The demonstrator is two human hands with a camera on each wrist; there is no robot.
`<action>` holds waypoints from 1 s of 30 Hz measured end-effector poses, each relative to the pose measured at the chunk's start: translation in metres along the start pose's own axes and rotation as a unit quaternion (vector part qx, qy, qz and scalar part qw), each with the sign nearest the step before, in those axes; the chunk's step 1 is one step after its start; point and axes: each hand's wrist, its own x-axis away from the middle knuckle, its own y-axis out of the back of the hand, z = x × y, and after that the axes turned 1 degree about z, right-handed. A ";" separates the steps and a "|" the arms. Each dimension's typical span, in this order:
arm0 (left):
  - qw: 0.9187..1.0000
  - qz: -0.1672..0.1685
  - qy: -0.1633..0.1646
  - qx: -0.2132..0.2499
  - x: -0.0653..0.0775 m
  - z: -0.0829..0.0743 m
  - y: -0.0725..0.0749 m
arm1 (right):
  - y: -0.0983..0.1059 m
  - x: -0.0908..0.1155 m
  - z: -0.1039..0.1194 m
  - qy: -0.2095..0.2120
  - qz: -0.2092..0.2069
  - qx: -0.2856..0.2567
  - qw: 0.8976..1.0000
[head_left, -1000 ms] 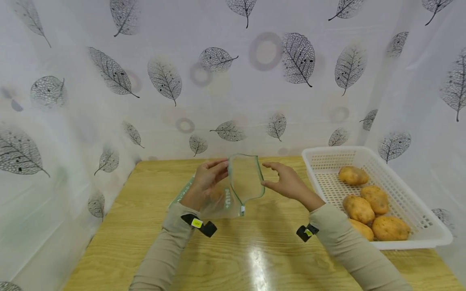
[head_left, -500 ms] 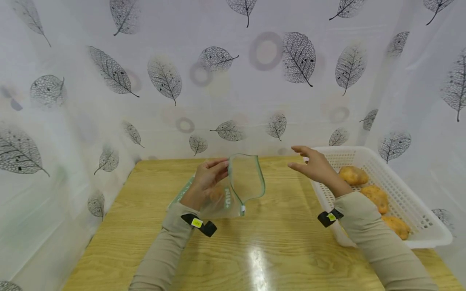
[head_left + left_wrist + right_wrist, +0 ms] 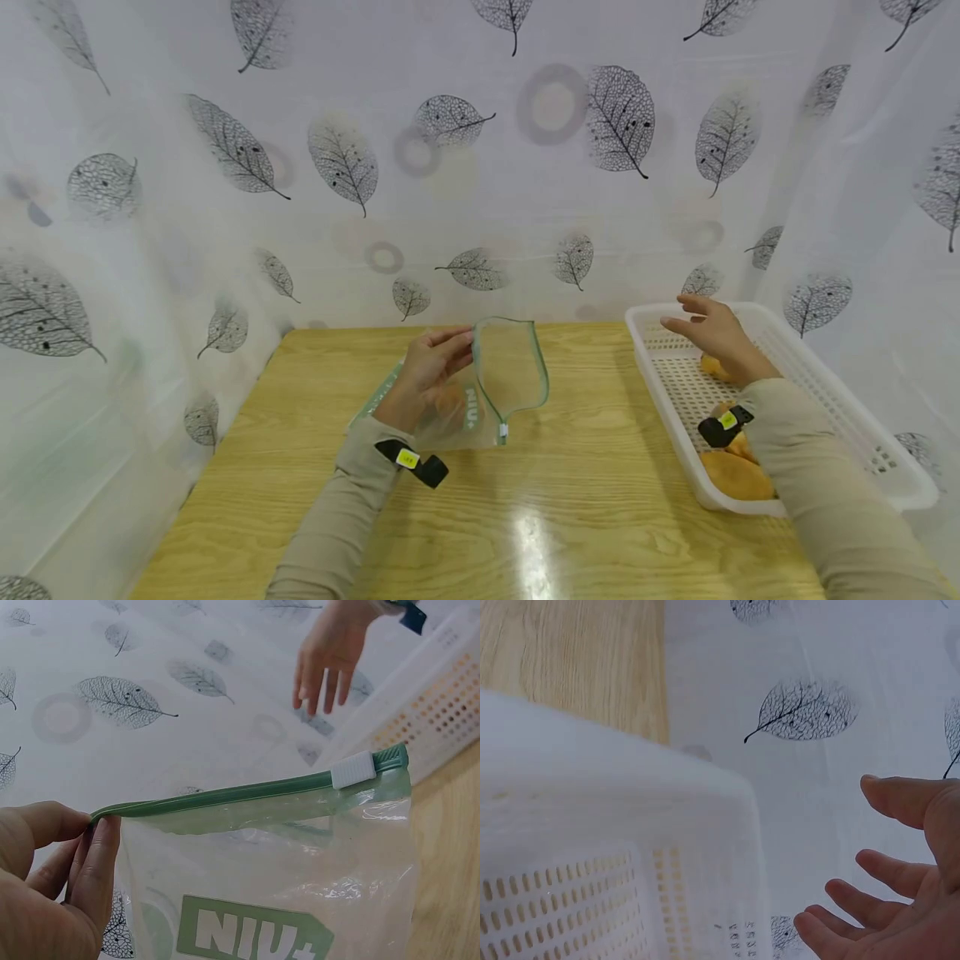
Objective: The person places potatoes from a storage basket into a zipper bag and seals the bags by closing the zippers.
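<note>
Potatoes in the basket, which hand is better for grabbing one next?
Probably the right hand: it holds nothing, its fingers are apart, and it's nearer the potatoes. The left hand is pinching the bag, farther from the basket.

I count two grips: one left grip [image 3: 423, 375] and one right grip [image 3: 720, 337]. Behind each grip is one black wrist band [image 3: 432, 472], so two in all. At the left grip there is one zip bag [image 3: 360, 877] with one white slider [image 3: 353, 770]; through its film I see one brownish shape [image 3: 449, 400]. Under the right grip are one basket [image 3: 832, 392] and at least three potatoes [image 3: 735, 477], number uncertain because partly covered. Below both grips is one table [image 3: 585, 500].
</note>
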 end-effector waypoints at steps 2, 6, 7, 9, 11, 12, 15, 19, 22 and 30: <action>1.000 0.001 0.001 0.000 0.000 0.000 0.000 | 0.002 -0.001 -0.008 -0.016 -0.009 0.001 1.000; 1.000 0.000 0.004 0.001 -0.001 0.000 0.000 | 0.005 -0.004 -0.027 -0.042 -0.025 0.004 0.999; 1.000 -0.001 0.006 0.002 -0.002 0.000 -0.001 | 0.006 -0.005 -0.033 -0.048 -0.029 0.004 0.998; 1.000 -0.002 0.008 0.004 -0.002 0.000 -0.001 | 0.008 -0.007 -0.044 -0.057 -0.035 -0.005 0.998; 1.000 0.000 0.009 0.006 -0.002 -0.001 -0.001 | 0.009 -0.009 -0.053 -0.070 -0.041 -0.015 0.997; 1.000 0.000 0.009 0.007 -0.001 -0.001 -0.001 | 0.009 -0.009 -0.057 -0.075 -0.043 -0.017 0.996; 1.000 0.001 0.012 0.012 -0.001 -0.002 -0.001 | 0.009 -0.011 -0.066 -0.089 -0.053 -0.021 0.994; 1.000 0.001 0.017 0.013 -0.001 -0.003 -0.001 | 0.009 -0.011 -0.074 -0.110 -0.068 -0.036 0.991; 1.000 0.003 0.022 0.011 -0.002 -0.004 -0.001 | 0.008 -0.012 -0.081 -0.124 -0.076 -0.049 0.988; 1.000 0.013 0.021 0.004 -0.001 -0.006 0.000 | 0.001 -0.017 -0.090 -0.139 -0.108 -0.033 0.984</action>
